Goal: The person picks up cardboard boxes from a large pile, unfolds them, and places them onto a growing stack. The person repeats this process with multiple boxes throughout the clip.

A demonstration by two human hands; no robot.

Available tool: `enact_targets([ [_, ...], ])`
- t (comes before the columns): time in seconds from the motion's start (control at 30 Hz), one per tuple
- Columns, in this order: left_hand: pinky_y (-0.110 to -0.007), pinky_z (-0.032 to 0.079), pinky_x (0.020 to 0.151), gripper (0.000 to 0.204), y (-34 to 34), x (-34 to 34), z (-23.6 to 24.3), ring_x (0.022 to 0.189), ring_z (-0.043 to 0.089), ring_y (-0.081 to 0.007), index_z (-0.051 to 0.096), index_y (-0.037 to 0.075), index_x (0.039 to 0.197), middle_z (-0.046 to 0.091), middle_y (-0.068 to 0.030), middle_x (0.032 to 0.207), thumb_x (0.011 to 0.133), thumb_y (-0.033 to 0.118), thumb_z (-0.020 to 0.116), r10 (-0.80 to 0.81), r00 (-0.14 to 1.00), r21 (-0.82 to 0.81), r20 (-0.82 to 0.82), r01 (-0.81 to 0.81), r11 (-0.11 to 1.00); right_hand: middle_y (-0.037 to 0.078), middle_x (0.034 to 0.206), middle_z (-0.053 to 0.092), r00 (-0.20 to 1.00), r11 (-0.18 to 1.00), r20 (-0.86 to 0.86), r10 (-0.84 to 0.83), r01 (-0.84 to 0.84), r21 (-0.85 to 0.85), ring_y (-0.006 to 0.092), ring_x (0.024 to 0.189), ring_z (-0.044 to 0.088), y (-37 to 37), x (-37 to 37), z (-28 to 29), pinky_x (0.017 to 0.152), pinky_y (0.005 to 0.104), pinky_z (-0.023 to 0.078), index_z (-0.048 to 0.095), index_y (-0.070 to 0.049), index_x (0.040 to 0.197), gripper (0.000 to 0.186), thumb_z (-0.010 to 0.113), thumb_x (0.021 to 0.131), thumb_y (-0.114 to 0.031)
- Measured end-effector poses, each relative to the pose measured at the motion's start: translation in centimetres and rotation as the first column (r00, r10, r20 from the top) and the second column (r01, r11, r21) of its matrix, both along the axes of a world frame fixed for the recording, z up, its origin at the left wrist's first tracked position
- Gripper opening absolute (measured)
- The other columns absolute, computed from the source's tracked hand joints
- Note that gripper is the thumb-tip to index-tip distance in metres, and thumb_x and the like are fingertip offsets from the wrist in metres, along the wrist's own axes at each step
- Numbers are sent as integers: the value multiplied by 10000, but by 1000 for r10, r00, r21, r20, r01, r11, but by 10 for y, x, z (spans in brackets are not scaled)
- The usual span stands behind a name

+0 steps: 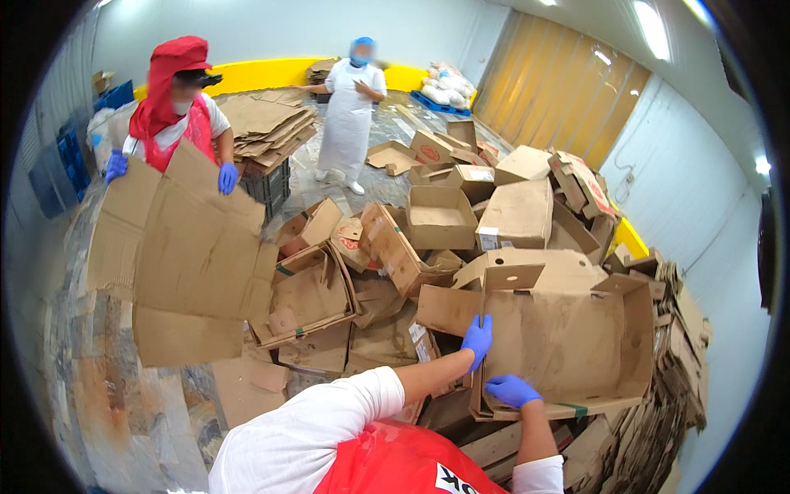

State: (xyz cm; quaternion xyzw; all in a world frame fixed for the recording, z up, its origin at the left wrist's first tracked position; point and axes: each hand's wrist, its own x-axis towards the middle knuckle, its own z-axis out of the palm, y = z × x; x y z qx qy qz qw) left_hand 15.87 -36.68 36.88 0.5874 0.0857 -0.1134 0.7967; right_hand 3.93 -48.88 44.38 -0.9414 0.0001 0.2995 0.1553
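Cardboard this stained may tear easily, so handling the open box [559, 346] well probably calls for steady pressure near its near-left corner, one hand bracing while the other works the wall. The left hand [477, 342] has fingers stretched up along the left wall; the right hand [512, 391] is at the near-left corner, fingers pointing left. Whether either pinches the board, I cannot tell. The box lies ahead and to the person's right, beside flattened sheets [690, 354]; its open side faces up toward the wearer, its long axis seemingly running left to right.
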Motion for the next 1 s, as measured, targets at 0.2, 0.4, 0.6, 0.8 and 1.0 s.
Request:
enact_targets([
  [0.2,-429,368,1179,740,-9,7,0,1441,449,-409,367,-20,1572,449,-273,1563,1048,494,467,99,995,18,-3,-99,995,227,1342,652,965,928,-104,240,-260,-268,434,1254,604,-9,12,-48,1118,477,432,712,-95,1272,505,407,1016,-406],
  [0.4,-437,405,1144,733,-12,6,3,1408,488,-417,376,-13,1569,485,-280,1531,1039,481,491,82,996,-4,38,-82,997,228,1352,644,977,958,-77,199,-211,-196,430,1261,596,-5,8,-48,1102,466,452,683,-71,1301,461,453,1012,-346],
  [0.6,-417,435,1105,711,-1,0,50,1373,527,-413,361,-7,1579,532,-279,1491,1042,430,525,35,978,-76,205,-20,997,265,1378,613,987,987,85,139,-131,-89,430,1278,579,-19,5,-62,1081,474,466,656,-36,1316,431,485,996,-268],
  [0.8,-348,421,1093,662,12,10,86,1334,562,-269,359,63,1608,574,-213,1483,1061,391,538,-95,977,-132,190,121,984,268,1382,619,981,995,164,99,-98,-18,419,1309,572,-22,16,-55,1094,452,457,631,-4,1345,443,528,984,-239],
  [1.0,-335,449,1050,660,10,14,77,1259,594,-211,365,52,1603,619,-167,1439,1063,383,551,-71,986,-215,150,102,971,256,1344,652,981,996,172,90,-87,-23,401,1286,603,-17,15,-57,1077,440,466,649,-17,1328,455,556,981,-298],
])
